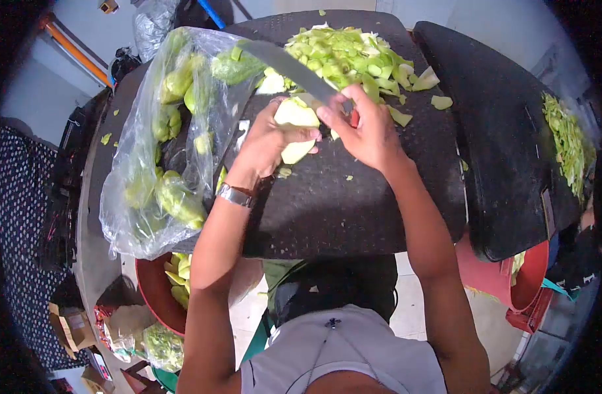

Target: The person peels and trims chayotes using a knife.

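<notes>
My left hand (269, 143), with a watch on its wrist, is closed around a pale, peeled chayote (295, 114); a part of it shows above the thumb and another below. Whether it is one piece or two, I cannot tell. In my right hand (366, 126) is a large knife (291, 71), its red handle mostly hidden by the fingers. The blade points up and left, raised above the chayote and apart from it. Behind the hands lies a heap of green peelings and cut pieces (340, 56). Left of them, a clear plastic bag (127, 197) holds several whole green chayotes (180, 200).
The dark table (353, 217) has loose scraps on it. At right stands a second black surface (504, 144), with shredded green pieces (567, 144) near its far side. Below the table edge are a red bucket (146, 289) with pale pieces at left and another red bucket (534, 282) at right.
</notes>
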Demonstrator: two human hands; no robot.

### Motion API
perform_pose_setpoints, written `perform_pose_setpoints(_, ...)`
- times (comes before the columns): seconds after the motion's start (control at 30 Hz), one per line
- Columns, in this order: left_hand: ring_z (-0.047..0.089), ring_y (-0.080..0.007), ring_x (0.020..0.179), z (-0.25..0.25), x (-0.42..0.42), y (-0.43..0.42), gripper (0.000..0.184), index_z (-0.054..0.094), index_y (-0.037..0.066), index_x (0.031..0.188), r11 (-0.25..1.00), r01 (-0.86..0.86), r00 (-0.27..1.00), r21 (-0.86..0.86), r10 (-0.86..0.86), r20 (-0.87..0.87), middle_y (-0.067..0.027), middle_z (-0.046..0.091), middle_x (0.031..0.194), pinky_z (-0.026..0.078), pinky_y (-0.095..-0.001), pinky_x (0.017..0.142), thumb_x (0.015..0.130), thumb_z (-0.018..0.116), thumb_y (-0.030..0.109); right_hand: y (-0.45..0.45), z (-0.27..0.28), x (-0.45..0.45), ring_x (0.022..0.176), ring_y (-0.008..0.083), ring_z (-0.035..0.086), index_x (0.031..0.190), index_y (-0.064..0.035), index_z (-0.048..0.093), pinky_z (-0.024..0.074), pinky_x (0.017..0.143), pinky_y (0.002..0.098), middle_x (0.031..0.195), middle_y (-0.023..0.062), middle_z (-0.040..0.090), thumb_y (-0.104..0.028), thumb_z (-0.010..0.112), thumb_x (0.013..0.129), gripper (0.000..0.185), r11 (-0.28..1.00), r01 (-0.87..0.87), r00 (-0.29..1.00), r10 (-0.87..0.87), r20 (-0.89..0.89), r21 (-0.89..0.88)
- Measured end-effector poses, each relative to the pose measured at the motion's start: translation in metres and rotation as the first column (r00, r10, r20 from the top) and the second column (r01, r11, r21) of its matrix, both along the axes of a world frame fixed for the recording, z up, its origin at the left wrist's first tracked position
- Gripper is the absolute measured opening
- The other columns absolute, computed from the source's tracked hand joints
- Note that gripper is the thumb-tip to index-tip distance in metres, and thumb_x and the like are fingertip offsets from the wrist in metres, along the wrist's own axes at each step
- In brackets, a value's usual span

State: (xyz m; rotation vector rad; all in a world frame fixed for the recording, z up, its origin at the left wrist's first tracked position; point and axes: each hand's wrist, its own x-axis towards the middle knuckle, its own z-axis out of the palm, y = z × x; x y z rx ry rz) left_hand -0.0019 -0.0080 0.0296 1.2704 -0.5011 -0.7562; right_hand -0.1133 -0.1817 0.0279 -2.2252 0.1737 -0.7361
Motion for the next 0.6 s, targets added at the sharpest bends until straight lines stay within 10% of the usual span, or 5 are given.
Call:
perform_pose_setpoints(0.17,0.072,-0.0213,0.094,-0.028,0.016,-0.009,0.065,0.052,-0.002,0.131,0.995,0.026,0.994,-0.099,-0.036,-0.100,-0.0139,0.069,0.109,0.062,-0.0356,0.072,0.074,0.081,-0.007,-0.003,-0.005,0.001,0.052,0.0156,0.053,0.101,-0.0056,0.062,0.0442,0.050,0.0327,0.062,0.0042,0.057,-0.037,0.085,0.084,0.043,0.974,-0.168,0.986,0.169,-0.008,-0.155)
perform_pose_setpoints(0.33,0.068,-0.0225,0.106,-0.026,0.004,-0.002,0.065,0.048,-0.002,0.140,0.992,-0.107,0.983,0.073,0.094,0.158,-0.0134,0.069,0.119,0.055,-0.0351,0.090,0.081,0.074,0.002,0.010,-0.004,-0.001,0.050,0.0250,0.060,0.095,-0.0069,0.060,0.0474,0.051,0.0380,0.058,0.0072,0.057,-0.051,0.082,0.084,0.050,0.948,-0.157,0.984,0.125,-0.128,-0.277)
perform_pose_setpoints(0.6,0.070,-0.0191,0.093,-0.015,0.006,0.005,0.039,0.065,0.000,0.118,0.934,-0.210,0.739,0.290,-0.042,0.672,-0.0096,0.073,0.105,0.057,-0.0339,0.081,0.083,0.079,0.009,0.007,-0.004,0.001,0.053,0.0263,0.063,0.091,-0.0100,0.058,0.0480,0.052,0.0395,0.058,0.0069,0.059,-0.050,0.081,0.084,0.047,0.929,-0.212,0.976,0.189,-0.105,-0.302)
